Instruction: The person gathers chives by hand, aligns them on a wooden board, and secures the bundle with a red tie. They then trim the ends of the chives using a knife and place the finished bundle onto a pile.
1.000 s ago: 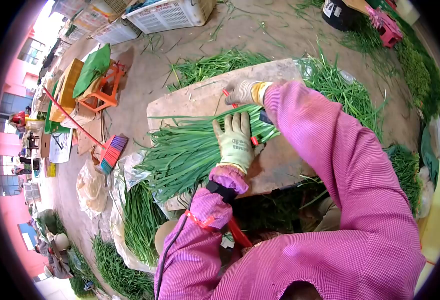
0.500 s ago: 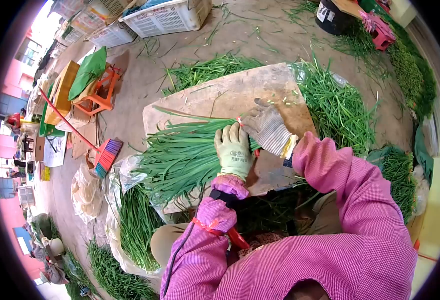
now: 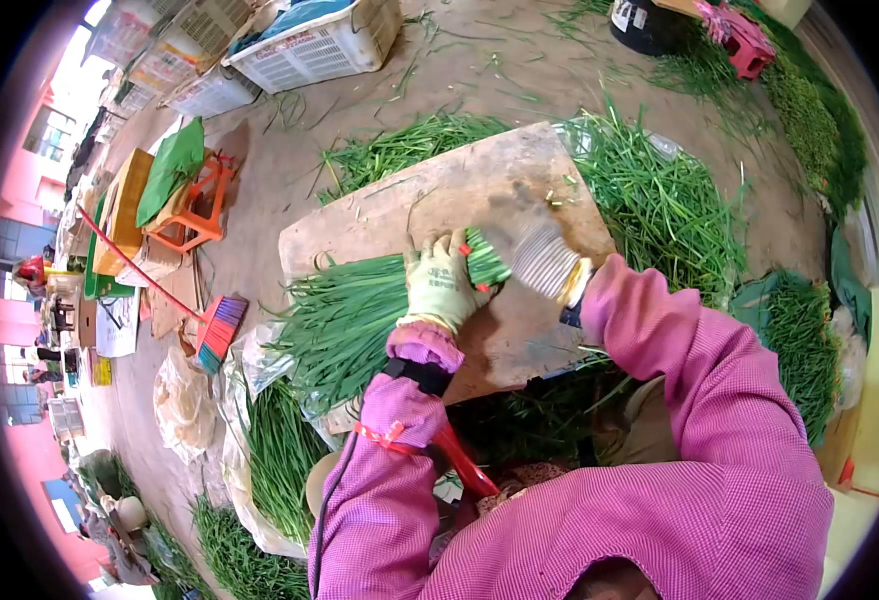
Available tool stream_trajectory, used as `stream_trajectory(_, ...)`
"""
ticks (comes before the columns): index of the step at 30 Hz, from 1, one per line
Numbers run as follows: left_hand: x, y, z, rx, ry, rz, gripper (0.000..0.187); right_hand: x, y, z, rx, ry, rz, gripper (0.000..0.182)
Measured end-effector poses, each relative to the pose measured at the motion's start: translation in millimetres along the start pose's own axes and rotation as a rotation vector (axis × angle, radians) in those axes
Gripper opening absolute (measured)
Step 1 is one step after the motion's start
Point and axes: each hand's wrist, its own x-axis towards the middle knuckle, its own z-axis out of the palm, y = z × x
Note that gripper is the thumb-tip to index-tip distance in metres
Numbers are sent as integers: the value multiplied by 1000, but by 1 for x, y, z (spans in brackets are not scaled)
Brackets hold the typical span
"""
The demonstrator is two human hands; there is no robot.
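Observation:
A thick bundle of green chives (image 3: 350,308) lies across the wooden board (image 3: 380,213), its loose leaf tips spread to the left. My left hand (image 3: 440,280), in a pale glove, is wrapped over the bundle near its stem end. A bit of red tie (image 3: 466,249) shows beside its fingertips. The stem ends stick out to the right of that hand. Just beside them is my right hand (image 3: 530,245), in a grey glove with a striped cuff. Its fingers are smeared by motion, so whether they touch the stems cannot be made out.
Loose chives (image 3: 660,210) are heaped right of the board, with more behind it. A plastic bag of chives (image 3: 275,460) lies at the front left. Farther off are a broom (image 3: 222,328), an orange stool (image 3: 195,205), a white crate (image 3: 310,50) and a black bucket (image 3: 645,28).
My left hand and the bundle have shifted left, and the stem ends now show between my hands. My right hand has come off the tie and is blurred. The view has moved slightly.

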Motion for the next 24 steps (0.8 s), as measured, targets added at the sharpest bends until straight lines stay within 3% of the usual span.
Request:
stream_trajectory(1, 4, 0, -4, 0, 2, 5, 95, -1, 12, 0, 154, 301, 29, 23)
stream_trajectory(3, 9, 1, -10, -7, -147, -68, 97, 8, 33, -7, 728, 458, 316, 26)
stream_trajectory(5, 12, 0, -12, 21, -181, -65, 97, 4, 74, 14, 1960, 195, 547, 38)
stream_trajectory(7, 10, 2, -13, 3, -129, -56, 93, 13, 35, -32, 1128, -178, 882, 58)
stream_trajectory(8, 11, 3, -15, 0, -163, -58, 92, 6, 49, 26, 828, -99, 535, 74)
stream_trajectory(9, 13, 3, -16, 5, -165, -57, 92, 9, 46, 25, 742, -84, 353, 78)
stream_trajectory(11, 16, 0, -16, 38, -219, -66, 88, 7, 42, 20, 966, 104, 526, 75)
stream_trajectory(12, 15, -2, -15, 29, -210, -47, 83, 11, 51, 16, 1041, 10, 811, 61)
stream_trajectory(13, 16, -3, -13, 26, -211, -46, 83, 8, 49, 5, 1143, 279, 632, 47)
stream_trajectory(16, 19, -6, -14, -14, -208, -49, 80, -1, 33, -19, 921, 277, 543, 34)
stream_trajectory(18, 20, -6, -15, 5, -222, -63, 79, -14, 18, -17, 282, 161, 78, 29)
stream_trajectory(19, 21, -6, -14, 22, -237, -75, 78, -18, 0, -22, 284, 163, 73, 29)
stream_trajectory(21, 27, -11, -6, 30, -284, -104, 77, -19, -32, -30, 212, -133, 68, 28)
stream_trajectory(24, 25, -19, 4, 113, -224, -39, 82, -10, -35, -4, 147, -226, 53, 30)
